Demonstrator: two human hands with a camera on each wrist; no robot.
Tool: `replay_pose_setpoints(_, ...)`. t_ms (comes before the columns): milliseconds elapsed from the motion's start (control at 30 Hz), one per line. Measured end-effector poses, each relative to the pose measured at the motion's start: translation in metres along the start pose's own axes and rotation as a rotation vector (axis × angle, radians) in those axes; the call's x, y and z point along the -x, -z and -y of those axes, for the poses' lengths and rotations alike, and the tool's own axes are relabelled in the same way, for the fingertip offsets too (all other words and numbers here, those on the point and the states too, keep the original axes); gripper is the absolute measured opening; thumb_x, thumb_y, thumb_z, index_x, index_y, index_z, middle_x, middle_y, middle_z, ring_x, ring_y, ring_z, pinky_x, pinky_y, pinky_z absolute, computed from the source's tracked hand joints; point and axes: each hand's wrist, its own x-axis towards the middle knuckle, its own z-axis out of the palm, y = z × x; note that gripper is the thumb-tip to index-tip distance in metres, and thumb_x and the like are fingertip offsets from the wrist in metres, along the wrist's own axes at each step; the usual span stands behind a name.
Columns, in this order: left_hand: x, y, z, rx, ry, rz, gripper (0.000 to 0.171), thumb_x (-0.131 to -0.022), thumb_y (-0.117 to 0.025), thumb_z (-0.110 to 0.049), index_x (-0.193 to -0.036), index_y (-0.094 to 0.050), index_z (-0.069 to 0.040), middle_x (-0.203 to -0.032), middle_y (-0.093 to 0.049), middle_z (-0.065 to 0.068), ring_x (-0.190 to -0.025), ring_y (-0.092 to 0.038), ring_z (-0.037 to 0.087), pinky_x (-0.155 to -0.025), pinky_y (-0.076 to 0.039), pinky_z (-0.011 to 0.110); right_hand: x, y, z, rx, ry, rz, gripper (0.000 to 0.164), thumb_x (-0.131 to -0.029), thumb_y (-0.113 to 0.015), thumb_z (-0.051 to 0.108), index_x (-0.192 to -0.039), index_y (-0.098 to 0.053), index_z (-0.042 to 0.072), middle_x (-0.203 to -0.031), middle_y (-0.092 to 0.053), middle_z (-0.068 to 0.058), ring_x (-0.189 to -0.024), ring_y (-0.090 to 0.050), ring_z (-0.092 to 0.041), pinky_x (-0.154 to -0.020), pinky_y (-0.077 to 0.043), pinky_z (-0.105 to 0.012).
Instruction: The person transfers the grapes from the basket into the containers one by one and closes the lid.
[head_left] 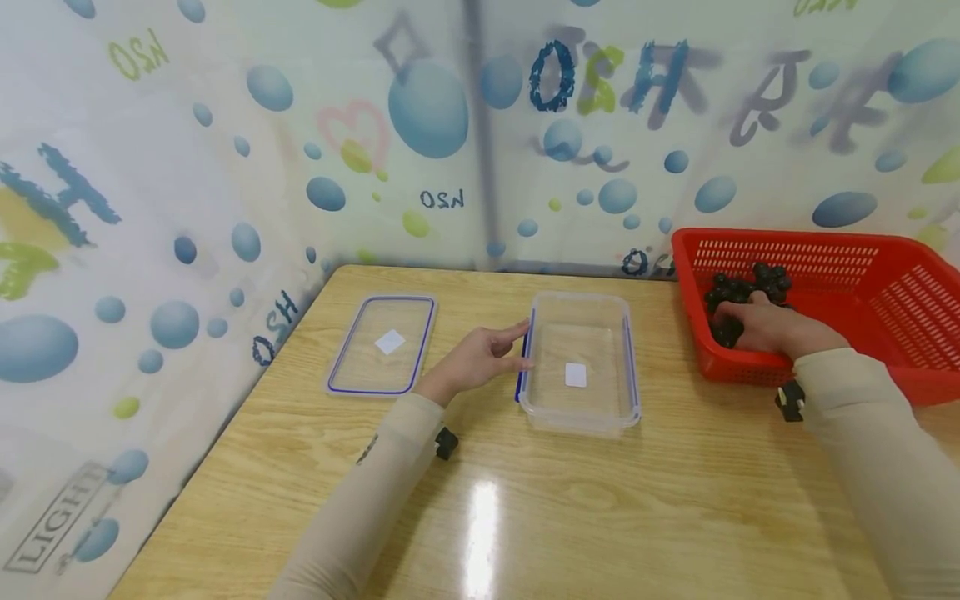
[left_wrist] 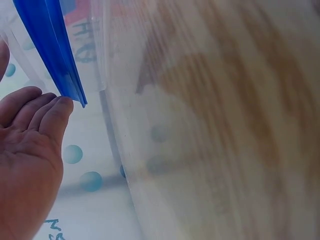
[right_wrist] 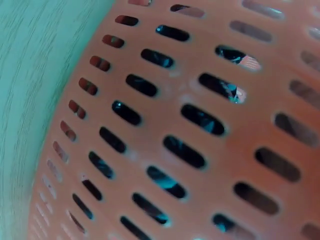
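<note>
Left of centre in the head view, my left hand (head_left: 483, 358) has its fingertips at the left wall of a clear plastic food container (head_left: 592, 408). The left wrist view shows these fingers (left_wrist: 52, 117) fairly straight against the container's blue clip flap (left_wrist: 55, 55). My right hand (head_left: 768, 325) reaches into the left end of a red basket (head_left: 750, 367), its fingers bent around dark grapes (head_left: 726, 290). Only the slotted basket wall fills the right wrist view, with the dark grapes (right_wrist: 185, 150) behind its slots; much of the grip is hidden.
A clear lid (head_left: 375, 367) with a blue seal lies on the wooden table (head_left: 570, 517), left of the container. Patterned curtain (head_left: 360, 225) hangs along the table's back and left edges. The basket's raised rim surrounds my right hand.
</note>
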Motion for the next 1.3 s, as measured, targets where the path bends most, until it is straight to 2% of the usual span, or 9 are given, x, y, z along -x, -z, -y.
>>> replay_pose_setpoints(233,0.001,0.001,-0.001,0.020,0.012,0.013,0.068,-0.092,-0.072,-0.032,-0.151,-0.040,-0.020,-0.154,-0.035,-0.003,-0.133,-0.044,0.030,-0.106,-0.040,0.036,0.001,-0.001,0.000,0.001,0.013,-0.071,0.062,-0.078,-0.077,0.022,-0.130,-0.053,-0.003,-0.113,-0.031,-0.036,-0.093,-0.044,-0.052,-0.074,-0.051,-0.059)
replay_pose_setpoints(467,-0.001,-0.002,-0.001,0.029,0.005,0.027,0.069,-0.091,-0.071,-0.036,-0.151,-0.040,-0.023,-0.154,-0.034,-0.002,-0.133,-0.044,0.031,-0.107,-0.039,0.037,0.010,0.002,0.000,0.023,-0.001,-0.167,0.065,-0.080,-0.076,0.024,-0.133,-0.050,-0.004,-0.114,-0.026,-0.036,-0.086,-0.047,-0.052,-0.074,-0.050,-0.063)
replay_pose_setpoints(700,0.000,-0.001,0.000,0.003,0.010,0.021,0.068,-0.092,-0.070,-0.034,-0.151,-0.038,-0.022,-0.155,-0.033,-0.002,-0.133,-0.044,0.030,-0.106,-0.039,0.035,0.021,0.020,0.008,0.036,0.031,-0.286,0.047,-0.083,-0.074,0.017,-0.124,-0.054,0.002,-0.116,-0.033,-0.033,-0.094,-0.043,-0.051,-0.077,-0.047,-0.065)
replay_pose_setpoints(933,0.000,0.000,0.000,-0.004,0.018,0.011,0.069,-0.091,-0.071,-0.036,-0.151,-0.039,-0.023,-0.154,-0.034,-0.004,-0.133,-0.044,0.029,-0.105,-0.040,0.035,0.036,0.042,0.018,0.053,0.068,-0.391,0.042,-0.089,-0.068,0.016,-0.125,-0.050,0.003,-0.121,-0.030,-0.034,-0.091,-0.047,-0.051,-0.076,-0.046,-0.067)
replay_pose_setpoints(1167,0.001,0.000,0.000,0.004,0.015,0.014,0.069,-0.091,-0.070,-0.037,-0.151,-0.039,-0.022,-0.154,-0.033,-0.003,-0.133,-0.044,0.029,-0.106,-0.040,0.035,0.045,0.055,0.042,0.027,0.098,-0.512,0.044,-0.090,-0.066,0.017,-0.130,-0.049,0.007,-0.126,-0.029,-0.032,-0.084,-0.048,-0.049,-0.068,-0.047,-0.063)
replay_pose_setpoints(1300,0.000,0.000,0.000,0.014,0.004,0.018,0.068,-0.092,-0.070,-0.034,-0.151,-0.039,-0.021,-0.154,-0.033,-0.002,-0.133,-0.044,0.030,-0.106,-0.039,0.035,0.045,0.057,0.065,0.051,0.180,-0.588,0.041,-0.090,-0.063,0.014,-0.129,-0.051,0.007,-0.123,-0.032,-0.030,-0.075,-0.050,-0.041,-0.062,-0.048,-0.055)
